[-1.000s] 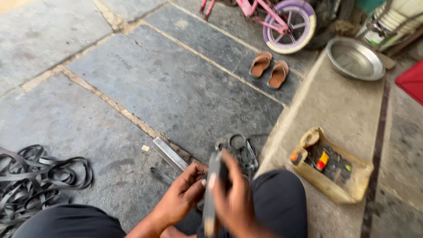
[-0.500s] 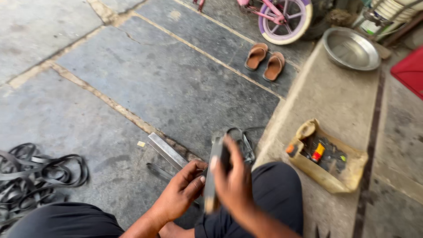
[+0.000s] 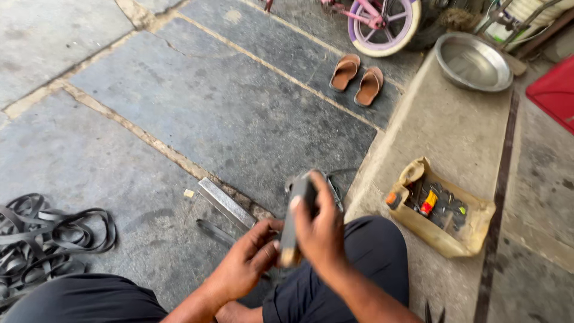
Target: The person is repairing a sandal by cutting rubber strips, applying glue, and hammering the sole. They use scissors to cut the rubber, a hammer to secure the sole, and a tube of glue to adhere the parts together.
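From the head camera I see my right hand (image 3: 323, 230) wrapped around a long dark tool (image 3: 294, 221), fingers (image 3: 317, 191) curled over its upper part and pinching it firmly. The tool stands nearly upright over my lap, its long axis running from the dark top end near the floor's edge down to a pale wooden butt just beside my left hand (image 3: 248, 266). That left hand sits lower and to the left, its fingers bent in toward the tool's bottom end; whether they actually grip it or only touch it I cannot tell (the right wrist hides the contact). So the right hand is the one carrying the tool, and the left is nearest its lower tip.

On the stone floor (image 3: 179, 107) just beyond the left hand lies a flat metal bar (image 3: 226, 203), angled away to the upper left. A heap of black rubber strips (image 3: 42, 239) lies well apart at the left. On the raised concrete step, a yellowish tray of small parts (image 3: 472, 230) sits near my right knee.
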